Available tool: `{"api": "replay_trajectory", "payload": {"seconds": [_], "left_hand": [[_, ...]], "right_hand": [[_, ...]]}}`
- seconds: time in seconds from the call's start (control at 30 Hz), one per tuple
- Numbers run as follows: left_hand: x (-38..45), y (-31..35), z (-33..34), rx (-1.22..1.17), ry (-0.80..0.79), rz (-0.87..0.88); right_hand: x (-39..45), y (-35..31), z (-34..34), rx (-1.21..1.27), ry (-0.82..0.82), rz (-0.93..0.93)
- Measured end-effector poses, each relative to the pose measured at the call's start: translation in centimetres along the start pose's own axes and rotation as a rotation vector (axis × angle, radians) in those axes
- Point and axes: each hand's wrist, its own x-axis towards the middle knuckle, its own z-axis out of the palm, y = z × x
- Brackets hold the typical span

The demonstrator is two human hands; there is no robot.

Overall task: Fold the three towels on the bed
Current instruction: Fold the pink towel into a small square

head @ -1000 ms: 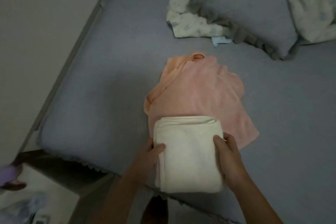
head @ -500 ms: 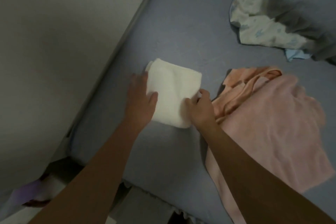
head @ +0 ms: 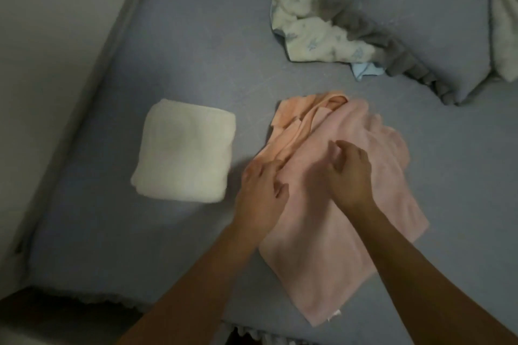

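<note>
1. Lying folded, white towel near the bed's left edge, parked clear of remaining work.
2. Reaching onto the crumpled pink towel mid-bed: left hand and right hand loosely curled, holding nothing, probably seeking edges.

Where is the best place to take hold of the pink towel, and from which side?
Probably at the near corner of the pink towel, by the small white tag, coming from the bed's front edge. That end lies flat and single-layered, so a pinch grip catches one edge; the far end is bunched with the orange towel.
</note>
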Motion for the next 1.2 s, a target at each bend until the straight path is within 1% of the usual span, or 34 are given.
{"api": "replay_trajectory", "payload": {"seconds": [0.07,0.1,0.13,0.17,0.23,0.27,0.3,0.37,0.4,0.43,0.47,0.53,0.57,0.6,0.63,0.67,0.7,0.77,0.83,0.87,0.9,0.93,1.0,1.03,1.07,1.13,1.2], "left_hand": [[1.1,1.5,2.9,0.037,-0.147,-0.133],[1.3,2.0,3.9,0.045,-0.144,-0.155],[1.2,2.5,4.7,0.052,-0.100,-0.139],[0.9,3.1,5.2,0.055,-0.052,-0.104],[-0.5,4.5,5.8,0.060,0.033,0.004],[-1.4,5.1,6.1,0.076,0.060,0.072],[-2.5,5.8,6.4,0.102,0.055,0.141],[-4.8,7.0,7.0,0.135,-0.027,0.272],[-5.9,7.2,7.3,0.153,-0.056,0.316],[-7.1,7.1,7.6,0.173,-0.069,0.314],[-7.9,6.7,7.9,0.185,-0.076,0.250],[-8.4,5.5,7.8,0.194,-0.109,-0.041],[-8.3,4.9,7.6,0.219,-0.134,-0.178],[-8.4,4.4,7.4,0.251,-0.164,-0.254],[-8.5,4.2,7.4,0.297,-0.191,-0.276],[-8.6,4.2,7.6,0.339,-0.209,-0.254],[-8.6,4.6,7.9,0.376,-0.217,-0.200],[-8.0,5.9,8.6,0.405,-0.188,-0.101],[-6.3,7.1,9.3,0.424,-0.081,-0.032],[-5.4,8.2,9.4,0.435,0.016,-0.023],[-4.6,9.3,9.5,0.462,0.108,-0.033],[-3.9,10.1,9.5,0.404,0.186,-0.092],[-3.1,11.2,9.6,0.144,0.318,-0.213],[-2.3,11.5,9.8,0.027,0.335,-0.250],[-1.4,11.8,9.9,-0.030,0.313,-0.254],[0.3,11.9,10.0,-0.026,0.240,-0.253],[1.4,11.6,9.7,0.031,0.256,-0.270]], "right_hand": [[1.8,3.6,-2.2,-0.091,-0.029,0.118],[2.4,5.4,-3.2,-0.107,-0.039,0.152],[2.9,7.2,-4.1,-0.091,-0.052,0.185],[3.1,8.6,-4.9,-0.044,-0.080,0.230],[2.8,11.1,-6.1,0.042,-0.185,0.315],[2.2,12.2,-6.4,0.040,-0.239,0.311],[1.5,13.2,-6.5,0.007,-0.273,0.293],[-0.5,14.4,-6.6,-0.010,-0.283,0.248],[-1.5,14.8,-6.8,0.039,-0.277,0.232],[-2.6,15.2,-7.2,0.121,-0.271,0.236],[-3.7,15.5,-7.7,0.219,-0.249,0.238],[-5.7,17.0,-9.5,0.364,-0.154,0.230],[-6.6,18.1,-10.5,0.393,-0.115,0.228],[-7.4,19.5,-11.5,0.399,-0.102,0.229],[-8.0,21.0,-12.4,0.368,-0.118,0.236],[-8.4,22.7,-13.0,0.298,-0.162,0.249],[-8.7,24.4,-13.5,0.206,-0.230,0.280],[-8.8,27.9,-14.0,0.036,-0.414,0.398],[-8.6,31.1,-14.2,-0.090,-0.571,0.503],[-8.6,32.2,-14.3,-0.148,-0.610,0.528],[-8.7,33.0,-14.4,-0.199,-0.629,0.534],[-8.6,33.4,-14.5,-0.250,-0.637,0.524],[-8.2,33.1,-14.3,-0.335,-0.609,0.480],[-7.5,32.3,-14.0,-0.329,-0.564,0.454],[-6.5,31.2,-13.6,-0.259,-0.497,0.423],[-3.9,28.3,-12.3,0.015,-0.343,0.335],[-0.5,24.6,-10.7,0.226,-0.207,0.281]]}}
